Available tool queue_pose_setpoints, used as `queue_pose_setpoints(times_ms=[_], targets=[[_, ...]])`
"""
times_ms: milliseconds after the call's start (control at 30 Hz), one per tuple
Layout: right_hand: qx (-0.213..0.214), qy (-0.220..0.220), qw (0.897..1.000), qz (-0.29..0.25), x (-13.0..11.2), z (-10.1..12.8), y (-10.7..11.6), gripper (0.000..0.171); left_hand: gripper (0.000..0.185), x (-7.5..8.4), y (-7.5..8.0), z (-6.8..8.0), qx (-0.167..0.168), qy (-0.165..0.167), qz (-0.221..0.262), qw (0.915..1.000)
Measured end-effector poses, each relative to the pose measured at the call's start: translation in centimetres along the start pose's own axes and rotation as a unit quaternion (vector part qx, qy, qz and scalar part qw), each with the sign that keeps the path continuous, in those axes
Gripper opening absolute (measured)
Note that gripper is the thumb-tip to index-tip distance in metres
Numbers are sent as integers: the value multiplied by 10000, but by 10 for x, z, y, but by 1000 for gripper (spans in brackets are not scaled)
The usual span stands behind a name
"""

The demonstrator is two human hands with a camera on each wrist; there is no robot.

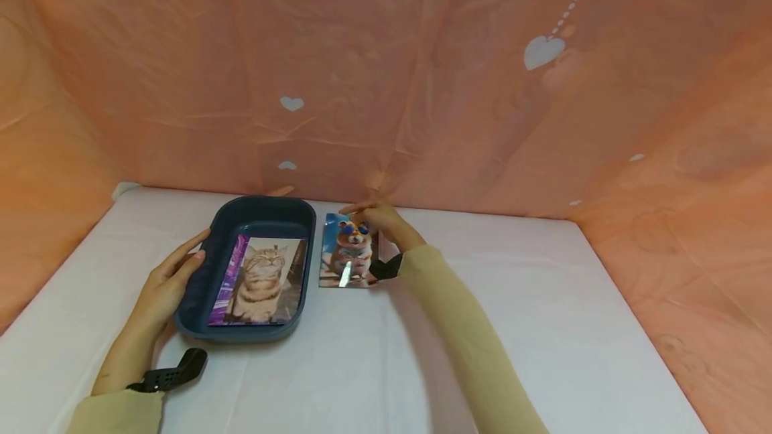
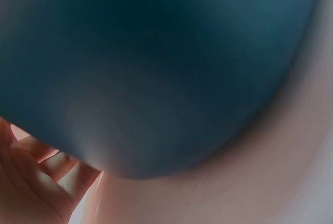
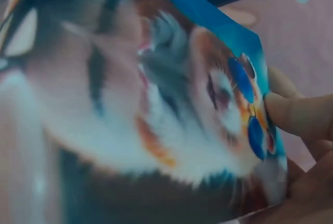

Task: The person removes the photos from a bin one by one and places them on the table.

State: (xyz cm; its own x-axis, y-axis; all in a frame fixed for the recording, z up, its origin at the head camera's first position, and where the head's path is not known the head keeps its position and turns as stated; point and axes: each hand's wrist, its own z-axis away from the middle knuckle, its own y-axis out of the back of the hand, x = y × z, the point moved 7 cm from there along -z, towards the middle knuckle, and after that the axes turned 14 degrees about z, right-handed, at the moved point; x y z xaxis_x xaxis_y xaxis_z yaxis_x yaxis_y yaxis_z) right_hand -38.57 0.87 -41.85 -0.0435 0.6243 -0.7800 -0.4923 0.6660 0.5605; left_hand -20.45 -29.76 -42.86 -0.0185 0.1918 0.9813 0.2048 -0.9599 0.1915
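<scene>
A dark blue oval tray [image 1: 199,283] sits on the white table and holds a cat photo [image 1: 261,281] with a purple-edged print under it. My left hand [image 1: 169,280] rests straight-fingered against the tray's left wall; the left wrist view shows that blue wall [image 2: 156,67] up close with my fingers [image 2: 47,177] below it. Right of the tray, a glossy photo of a hamster in blue sunglasses [image 1: 348,252] is tilted up at its far edge. My right hand [image 1: 376,220] pinches that top edge, thumb on the picture [image 3: 156,104] in the right wrist view.
The white table [image 1: 543,327] is enclosed by a pink plastic curtain with white hearts [image 1: 422,72] at the back and both sides. Black wrist straps [image 1: 175,372] sit on both forearms.
</scene>
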Motion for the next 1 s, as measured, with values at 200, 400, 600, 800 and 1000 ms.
queue_pose_setpoints(times_ms=[200,400,600,800,1000], targets=[[254,222,9992,206,8,-1,0,26,51,0,-3,2,17,89,282,9996],[460,351,9983,49,12,0,-2,24,53,0,-5,5,-76,206,561,9982],[646,445,9969,41,12,-2,-1,23,54,-2,-6,5,-90,315,679,9972],[974,560,9935,164,15,-4,2,23,54,-3,-7,3,-109,343,575,9977],[1413,491,9886,168,19,-1,6,22,54,-3,-9,2,-142,344,693,9969]])
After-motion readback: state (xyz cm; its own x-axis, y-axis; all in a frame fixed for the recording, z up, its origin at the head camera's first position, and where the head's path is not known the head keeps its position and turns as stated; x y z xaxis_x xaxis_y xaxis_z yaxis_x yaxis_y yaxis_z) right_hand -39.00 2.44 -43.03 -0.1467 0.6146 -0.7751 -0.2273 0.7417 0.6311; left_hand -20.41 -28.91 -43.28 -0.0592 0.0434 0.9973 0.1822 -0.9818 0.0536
